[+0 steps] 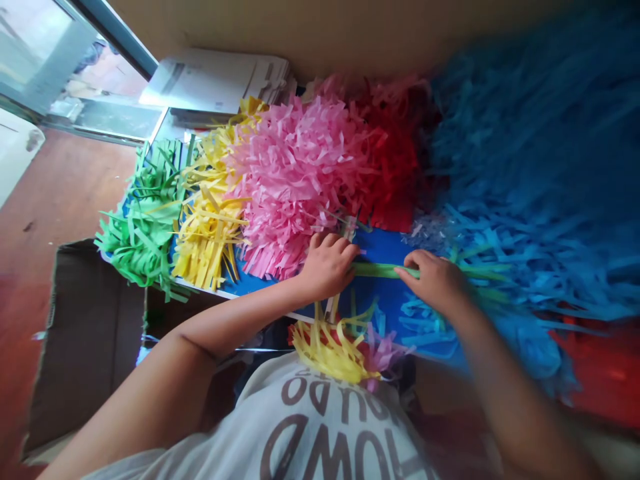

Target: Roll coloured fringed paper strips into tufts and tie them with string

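Note:
A narrow strip of green fringed tissue paper (377,269) is stretched between my hands, low over the blue table top (383,243). My left hand (327,265) is closed at its left end, with the knuckles up. Thumb and fingers of my right hand (435,280) pinch the strip farther right, and loose green fringe spreads beyond that hand onto light blue fringe (530,267). Below my left hand, yellow fringe (333,350) and a little purple fringe (383,350) hang at the table's front edge, against my shirt. My left fingertips are partly hidden.
Along the table lie piles of green fringe (147,233), yellow fringe (207,240), pink fringe (300,160) and red fringe (393,170). Behind them is a stack of papers (215,77) by the wall. A cardboard box (93,340) stands at the lower left.

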Tool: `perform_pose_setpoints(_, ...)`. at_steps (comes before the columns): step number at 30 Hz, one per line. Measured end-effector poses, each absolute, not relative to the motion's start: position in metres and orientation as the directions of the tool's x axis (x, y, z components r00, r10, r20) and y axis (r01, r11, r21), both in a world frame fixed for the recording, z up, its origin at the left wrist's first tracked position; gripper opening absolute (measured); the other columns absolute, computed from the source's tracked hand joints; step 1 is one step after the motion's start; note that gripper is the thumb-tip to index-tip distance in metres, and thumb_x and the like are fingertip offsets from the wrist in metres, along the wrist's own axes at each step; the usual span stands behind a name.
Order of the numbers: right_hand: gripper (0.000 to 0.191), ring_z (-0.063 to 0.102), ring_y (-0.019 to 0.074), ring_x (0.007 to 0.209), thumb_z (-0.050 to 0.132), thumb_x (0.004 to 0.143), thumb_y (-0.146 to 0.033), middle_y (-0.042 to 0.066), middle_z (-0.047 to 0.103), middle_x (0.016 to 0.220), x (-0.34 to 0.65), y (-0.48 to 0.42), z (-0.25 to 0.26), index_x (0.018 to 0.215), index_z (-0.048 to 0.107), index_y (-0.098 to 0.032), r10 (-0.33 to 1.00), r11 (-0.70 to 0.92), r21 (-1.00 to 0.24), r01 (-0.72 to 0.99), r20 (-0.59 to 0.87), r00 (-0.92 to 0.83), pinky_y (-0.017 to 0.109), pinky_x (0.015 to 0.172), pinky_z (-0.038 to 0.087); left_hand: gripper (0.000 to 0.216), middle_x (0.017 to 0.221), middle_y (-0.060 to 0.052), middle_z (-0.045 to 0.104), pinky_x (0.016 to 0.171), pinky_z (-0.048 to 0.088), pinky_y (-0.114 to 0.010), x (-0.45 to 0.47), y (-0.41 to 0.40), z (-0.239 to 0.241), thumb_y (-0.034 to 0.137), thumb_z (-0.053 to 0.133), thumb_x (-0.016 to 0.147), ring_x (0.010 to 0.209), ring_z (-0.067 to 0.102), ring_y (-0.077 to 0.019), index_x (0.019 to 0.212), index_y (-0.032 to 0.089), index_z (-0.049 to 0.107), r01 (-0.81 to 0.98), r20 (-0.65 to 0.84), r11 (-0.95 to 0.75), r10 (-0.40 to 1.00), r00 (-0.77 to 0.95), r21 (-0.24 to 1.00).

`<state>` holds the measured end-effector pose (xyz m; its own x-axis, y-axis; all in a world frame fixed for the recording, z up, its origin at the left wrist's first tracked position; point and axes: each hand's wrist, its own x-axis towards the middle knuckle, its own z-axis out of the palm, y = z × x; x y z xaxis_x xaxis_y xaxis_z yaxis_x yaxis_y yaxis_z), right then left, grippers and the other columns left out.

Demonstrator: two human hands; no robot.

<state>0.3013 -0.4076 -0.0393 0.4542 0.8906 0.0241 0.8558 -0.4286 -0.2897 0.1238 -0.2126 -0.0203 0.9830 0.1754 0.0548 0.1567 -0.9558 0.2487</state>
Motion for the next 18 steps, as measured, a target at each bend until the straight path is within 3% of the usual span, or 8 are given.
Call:
perform_pose_setpoints(3, 0.016, 0.057, 0.0216, 0.084, 0.06, 0.091, -0.035, 0.006, 0.068, 0.087, 0.287, -0.407, -0.024, 0.091, 0.064, -0.02, 0.892, -0.414, -0.162, 0.896, 0.122, 0.435, 0.036, 0.078, 0.03, 0.022, 0.114, -0.003, 0.068, 0.115, 0.022, -0.056, 0.124, -0.212, -0.016, 0.025, 0.052, 0.096, 0.117, 0.051, -0.0262, 0.109, 0.03, 0.069, -0.088, 0.192, -0.984, -0.058, 0.98, 0.153)
perform_pose_setpoints(7, 0.014, 0.055, 0.0221, 0.091, 0.054, 0.094, -0.025, 0.006, 0.07, 0.091, 0.266, -0.407, -0.01, 0.092, 0.067, -0.02, 0.95, -0.269, -0.067, 0.961, 0.144, 0.276, 0.043, 0.09, 0.024, 0.024, 0.097, -0.002, 0.07, 0.121, 0.019, -0.056, 0.13, -0.212, -0.009, 0.021, 0.05, 0.097, 0.109, 0.054, -0.0238, 0.086, 0.023, 0.071, -0.276, 0.158, -0.956, -0.26, 0.953, 0.094)
perform_pose_setpoints(14, 0.022, 0.055, 0.0187, 0.087, 0.052, 0.093, -0.021, 0.003, 0.072, 0.082, 0.272, -0.405, -0.026, 0.078, 0.068, -0.02, 0.941, -0.235, -0.161, 0.959, 0.208, 0.266, 0.041, 0.091, 0.023, 0.024, 0.085, -0.006, 0.067, 0.12, 0.022, -0.059, 0.138, -0.226, -0.017, 0.031, 0.053, 0.093, 0.105, 0.054, -0.0261, 0.082, 0.02, 0.07, -0.189, 0.142, -0.98, -0.178, 0.974, 0.069)
perform_pose_setpoints(18, 0.015, 0.057, 0.0193, 0.086, 0.057, 0.09, -0.024, 0.004, 0.073, 0.088, 0.273, -0.406, -0.023, 0.085, 0.07, -0.019, 0.946, -0.231, -0.164, 0.959, 0.194, 0.261, 0.041, 0.091, 0.023, 0.023, 0.085, -0.006, 0.066, 0.118, 0.024, -0.058, 0.139, -0.227, -0.024, 0.027, 0.049, 0.092, 0.101, 0.056, -0.0256, 0.087, 0.019, 0.069, -0.161, 0.149, -0.986, -0.153, 0.977, 0.048)
